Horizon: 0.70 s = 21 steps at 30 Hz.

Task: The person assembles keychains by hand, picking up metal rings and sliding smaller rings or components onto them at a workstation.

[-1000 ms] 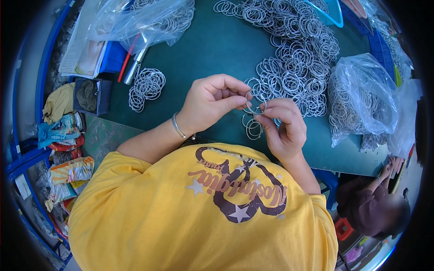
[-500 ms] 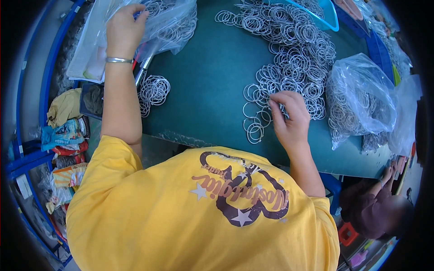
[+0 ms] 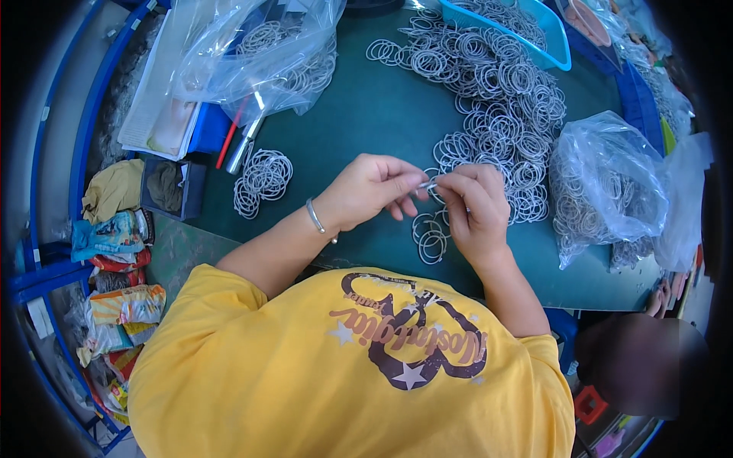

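Note:
My left hand (image 3: 379,191) and my right hand (image 3: 476,204) meet over the front of the green table (image 3: 336,145). Between their pinched fingertips is a thin grey ring (image 3: 430,185), seen nearly edge-on and partly covered by fingers. A large heap of grey rings (image 3: 504,107) spreads behind and to the right of my right hand. A few loose rings (image 3: 430,243) lie just below my hands. Left of my left hand sits a smaller bunch of rings (image 3: 263,179).
At the back left a clear plastic bag (image 3: 298,76) holds more rings, beside a silver tool (image 3: 246,141) and a red pen (image 3: 227,145). A blue basket (image 3: 561,53) of rings stands at the back right. Another filled bag (image 3: 603,183) sits right; a person (image 3: 634,366) is beyond.
My left hand has come from the plastic bag at the back left to meet my right hand. Both now pinch a ring. My right hand has shifted slightly left and down.

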Available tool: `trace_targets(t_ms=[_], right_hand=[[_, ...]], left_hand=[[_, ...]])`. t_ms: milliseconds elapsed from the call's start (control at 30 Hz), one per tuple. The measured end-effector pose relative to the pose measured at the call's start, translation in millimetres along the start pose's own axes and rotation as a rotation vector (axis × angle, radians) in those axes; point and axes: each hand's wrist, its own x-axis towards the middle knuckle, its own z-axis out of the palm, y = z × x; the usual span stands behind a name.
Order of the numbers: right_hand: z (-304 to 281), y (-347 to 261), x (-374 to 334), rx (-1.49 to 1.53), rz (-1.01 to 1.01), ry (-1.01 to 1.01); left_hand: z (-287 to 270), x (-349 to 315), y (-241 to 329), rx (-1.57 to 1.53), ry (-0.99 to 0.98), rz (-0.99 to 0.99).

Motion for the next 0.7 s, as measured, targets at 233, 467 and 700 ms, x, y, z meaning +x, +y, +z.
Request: trace_targets(t_ms=[233,467,700], right_hand=[[-2,-11,-1,0.337,0.275,0.066],[-4,-17,3,0.332,0.144,0.071],[-4,-21,3,0.282,0.131,0.064]], left_hand=[[12,-5,-1,-0.127,0.122,0.149],[10,-8,-2,0.319,0.278,0.648],[7,-8,6,0.691,0.334,0.961]])
